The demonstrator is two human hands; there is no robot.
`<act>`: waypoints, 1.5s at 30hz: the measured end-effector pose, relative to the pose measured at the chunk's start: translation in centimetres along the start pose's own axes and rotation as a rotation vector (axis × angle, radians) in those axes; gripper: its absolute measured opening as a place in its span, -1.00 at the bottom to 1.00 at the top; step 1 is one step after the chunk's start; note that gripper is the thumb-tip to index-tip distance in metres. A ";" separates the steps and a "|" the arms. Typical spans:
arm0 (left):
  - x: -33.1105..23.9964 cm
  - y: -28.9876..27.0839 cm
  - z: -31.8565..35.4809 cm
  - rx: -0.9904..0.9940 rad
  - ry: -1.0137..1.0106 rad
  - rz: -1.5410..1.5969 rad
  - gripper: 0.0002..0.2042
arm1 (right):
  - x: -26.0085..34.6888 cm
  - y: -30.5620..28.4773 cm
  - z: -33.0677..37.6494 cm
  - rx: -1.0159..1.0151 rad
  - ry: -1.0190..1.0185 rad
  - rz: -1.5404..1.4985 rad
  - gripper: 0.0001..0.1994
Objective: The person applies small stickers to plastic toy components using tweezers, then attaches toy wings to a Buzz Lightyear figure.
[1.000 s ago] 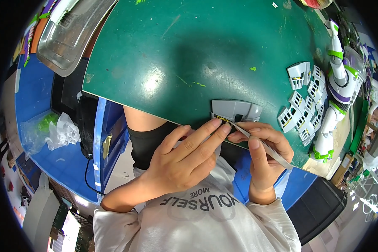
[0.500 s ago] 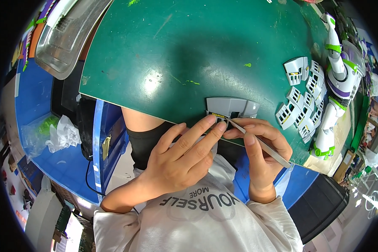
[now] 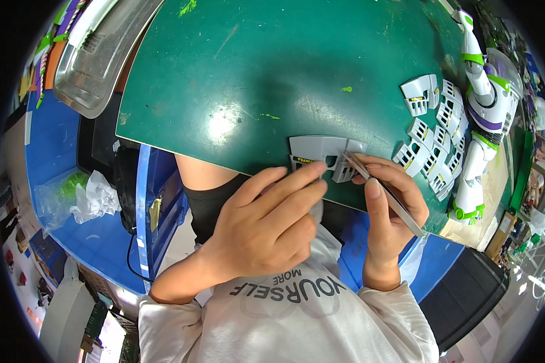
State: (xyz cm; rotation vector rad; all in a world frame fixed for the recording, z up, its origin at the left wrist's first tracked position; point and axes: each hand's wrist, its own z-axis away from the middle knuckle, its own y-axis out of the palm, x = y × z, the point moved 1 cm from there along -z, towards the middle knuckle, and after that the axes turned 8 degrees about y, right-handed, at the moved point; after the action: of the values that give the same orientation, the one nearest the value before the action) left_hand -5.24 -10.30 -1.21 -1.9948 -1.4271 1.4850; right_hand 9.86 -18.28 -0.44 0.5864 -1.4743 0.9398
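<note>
A curved grey plastic part with cut-out windows lies at the near edge of the green table. Along its front runs a yellow-and-black label strip. My left hand has its fingers stretched out over the part, a fingertip resting at the label's right end; the fingers hide some of the part's lower edge. In my right hand is a pair of metal tweezers, pinched between thumb and fingers. Their tips are by the right side of the part, apart from my left fingertips.
Several similar grey parts with yellow labels lie at the table's right. Beside them is a white, green and purple toy figure on brown cardboard. A metal tray and crumpled white paper are at left.
The tweezers' tips have moved right, from beside my left fingertips to the part's right side. My left fingers have shifted slightly, and more of the part shows.
</note>
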 end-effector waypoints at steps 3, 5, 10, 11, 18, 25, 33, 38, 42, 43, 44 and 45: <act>-0.3 0.1 -0.5 -0.135 -0.008 0.280 -0.92 | -0.3 -0.7 0.4 -0.061 -0.123 -0.055 -0.85; -0.6 -0.2 -0.1 -0.211 -0.206 0.732 -0.95 | 0.1 -1.7 0.6 0.078 -0.203 -0.294 -0.84; -1.6 0.4 0.9 -0.405 -0.661 1.322 -0.90 | 1.2 -1.4 1.9 0.286 0.048 -0.490 -0.88; -1.7 0.8 1.1 -0.404 -0.622 1.358 -0.87 | 1.3 -1.4 2.2 0.263 0.056 -0.461 -0.88; -2.3 0.6 0.5 -0.264 -0.751 1.352 -0.87 | 1.6 -2.1 2.7 0.288 -0.245 -0.241 -0.80; -2.6 0.9 0.6 -0.305 -0.701 1.268 -0.92 | 2.0 -2.9 3.2 0.282 -0.324 -0.052 -0.72; -2.7 1.1 0.3 -0.306 -0.690 1.274 -0.92 | 1.7 -3.3 3.4 0.313 -0.256 -0.131 -0.74; -2.8 1.2 0.4 -0.328 -0.696 1.273 -0.92 | 1.5 -3.3 3.4 0.296 -0.198 -0.190 -0.78; -2.7 1.2 0.3 -0.303 -0.736 1.302 -0.93 | 1.2 -3.2 3.3 0.282 -0.164 -0.206 -0.81; -2.7 1.2 0.3 -0.308 -0.737 1.289 -0.93 | 1.2 -3.2 3.2 0.280 -0.158 -0.200 -0.82; -2.6 1.2 0.3 -0.312 -0.738 1.277 -0.93 | 1.2 -3.1 3.1 0.281 -0.157 -0.201 -0.82; -2.6 1.2 0.3 -0.313 -0.739 1.276 -0.93 | 1.2 -3.1 3.1 0.280 -0.156 -0.199 -0.82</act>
State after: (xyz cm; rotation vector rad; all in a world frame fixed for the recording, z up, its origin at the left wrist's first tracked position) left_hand -4.75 -13.13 -0.68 -2.9354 -0.3643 2.8389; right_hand 10.49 -22.32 1.55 1.0124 -1.3990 0.9662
